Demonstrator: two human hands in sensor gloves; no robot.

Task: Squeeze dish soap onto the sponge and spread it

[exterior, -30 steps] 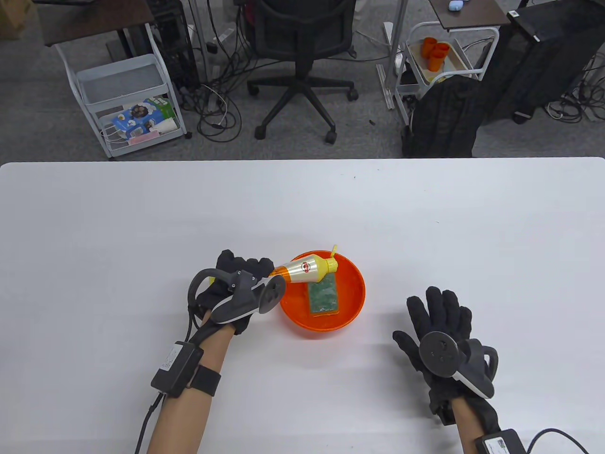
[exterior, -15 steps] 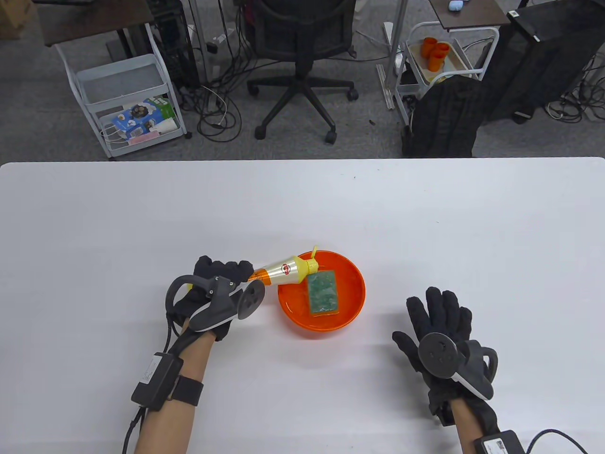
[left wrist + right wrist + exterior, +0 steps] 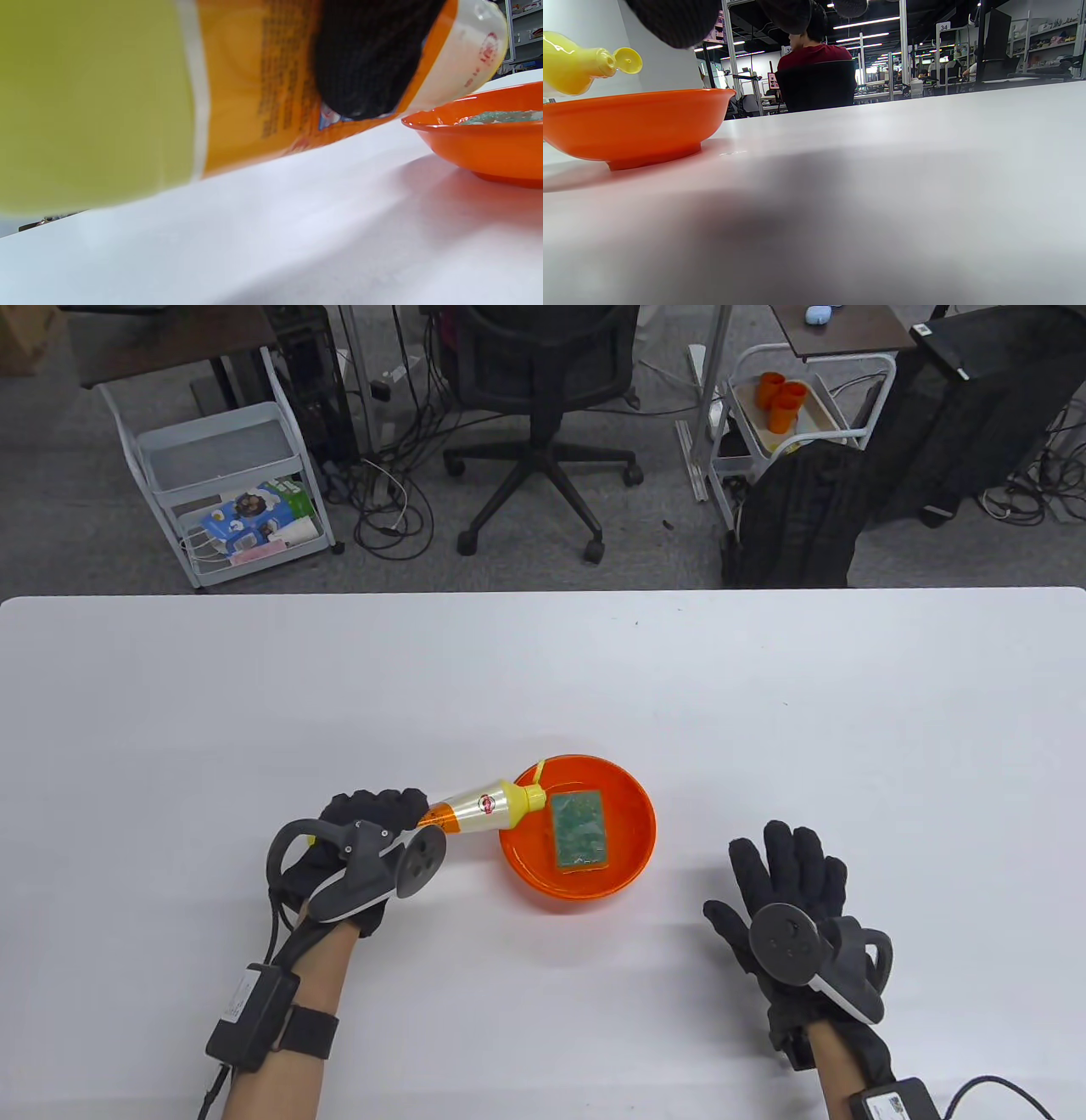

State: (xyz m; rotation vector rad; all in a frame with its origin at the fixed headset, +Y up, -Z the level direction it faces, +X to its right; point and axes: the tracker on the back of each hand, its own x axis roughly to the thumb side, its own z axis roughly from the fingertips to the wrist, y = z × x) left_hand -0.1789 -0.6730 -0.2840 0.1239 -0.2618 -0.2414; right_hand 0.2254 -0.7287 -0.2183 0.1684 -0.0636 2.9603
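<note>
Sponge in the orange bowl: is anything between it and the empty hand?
Nothing visible. The sponge lies uncovered in the orange bowl, and only bare table lies between the bowl and the right hand. The soap bottle is on the other side.

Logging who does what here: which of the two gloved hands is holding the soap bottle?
The left hand grips the soap bottle, nozzle toward the orange bowl. The right hand lies flat, holding nothing.

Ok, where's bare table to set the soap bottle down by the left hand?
Bare table lies left of and beyond the left hand, and between the orange bowl and the right hand. It is crowded where the dish soap bottle reaches over the bowl's rim beside the sponge.
</note>
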